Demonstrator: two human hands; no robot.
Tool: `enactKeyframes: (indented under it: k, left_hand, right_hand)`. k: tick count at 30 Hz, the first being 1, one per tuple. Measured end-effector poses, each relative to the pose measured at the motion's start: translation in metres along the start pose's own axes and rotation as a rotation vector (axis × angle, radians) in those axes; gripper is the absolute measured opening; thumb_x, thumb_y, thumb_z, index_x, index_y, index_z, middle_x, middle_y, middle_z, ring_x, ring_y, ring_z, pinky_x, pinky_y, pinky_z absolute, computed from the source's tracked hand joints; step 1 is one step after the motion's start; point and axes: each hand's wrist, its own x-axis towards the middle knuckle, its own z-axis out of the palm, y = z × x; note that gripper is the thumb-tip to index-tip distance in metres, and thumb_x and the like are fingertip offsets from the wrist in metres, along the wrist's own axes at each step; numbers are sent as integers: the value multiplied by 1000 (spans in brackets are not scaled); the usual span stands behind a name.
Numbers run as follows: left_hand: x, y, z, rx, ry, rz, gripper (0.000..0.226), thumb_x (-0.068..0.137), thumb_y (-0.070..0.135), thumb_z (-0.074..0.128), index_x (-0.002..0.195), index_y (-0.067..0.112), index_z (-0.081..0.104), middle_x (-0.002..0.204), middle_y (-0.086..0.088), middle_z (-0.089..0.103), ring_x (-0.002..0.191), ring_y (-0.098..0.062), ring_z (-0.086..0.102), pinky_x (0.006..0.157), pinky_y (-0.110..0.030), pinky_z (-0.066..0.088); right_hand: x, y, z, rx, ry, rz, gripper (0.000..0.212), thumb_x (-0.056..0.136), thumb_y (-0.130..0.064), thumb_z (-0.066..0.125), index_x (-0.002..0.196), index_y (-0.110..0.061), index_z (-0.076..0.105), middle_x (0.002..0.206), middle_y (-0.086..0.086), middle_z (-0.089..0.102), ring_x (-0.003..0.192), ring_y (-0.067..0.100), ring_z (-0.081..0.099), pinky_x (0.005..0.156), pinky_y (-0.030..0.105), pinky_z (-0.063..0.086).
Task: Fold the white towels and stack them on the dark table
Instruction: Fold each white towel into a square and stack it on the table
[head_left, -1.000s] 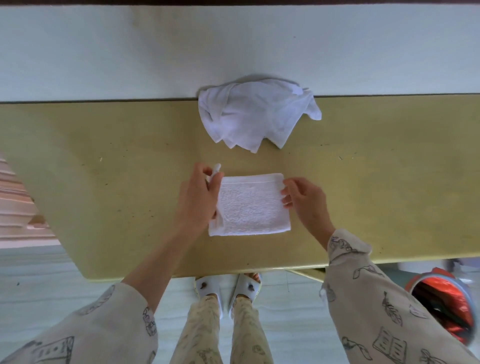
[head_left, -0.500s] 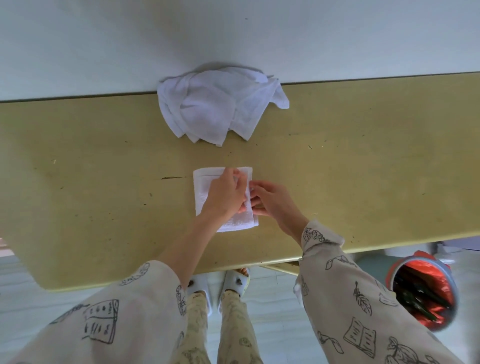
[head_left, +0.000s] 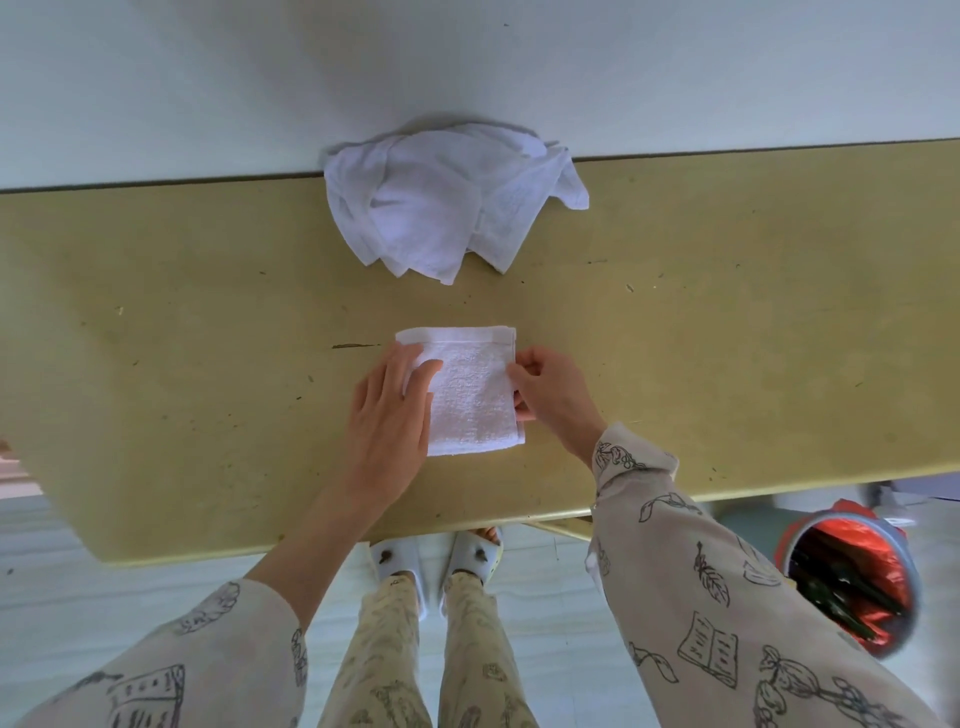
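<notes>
A small folded white towel lies flat on the yellowish table, near its front edge. My left hand rests flat on the towel's left side with straight fingers. My right hand pinches the towel's right edge between thumb and fingers. A crumpled heap of white towels sits at the table's far edge, against the pale wall.
The table's front edge runs just in front of my legs and white slippers. A round bin with a red liner stands on the floor at the right. A scratch mark shows left of the towel.
My left hand folded the towel over toward the right, then drew back to the left side and now lies flat. My right hand shifted to the right edge. The camera view has moved.
</notes>
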Motion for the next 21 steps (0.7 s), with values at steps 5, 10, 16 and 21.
enactKeyframes:
  k: [5,10,16,21]
  left_hand:
    - [-9,-5,9,97,-190,85,51,95,33,29,138,8,37,150,-12,29,139,-25,24,110,-44,30]
    - [-14,-4,12,167,-269,65,59,96,41,20,146,8,23,155,-10,14,143,-24,14,112,-48,25]
    - [-15,-5,15,200,-296,47,67,95,53,13,146,10,21,155,-10,15,143,-23,14,112,-51,23]
    - [-15,-8,17,187,-301,66,77,90,61,20,147,11,15,156,-9,11,144,-23,10,114,-52,16]
  right_hand:
    - [4,-2,3,-134,32,-29,12,94,-13,44,86,-13,52,95,20,65,87,37,64,79,52,53]
    - [4,-1,6,-185,52,-65,8,94,-17,46,89,-13,50,88,12,63,86,36,62,79,53,51]
    - [-7,0,3,-144,23,-64,20,87,-20,62,101,-15,49,80,-8,52,83,20,59,78,41,54]
    - [-23,9,-4,-151,-14,-31,37,83,-3,63,116,-10,48,77,-3,51,63,11,54,53,22,54]
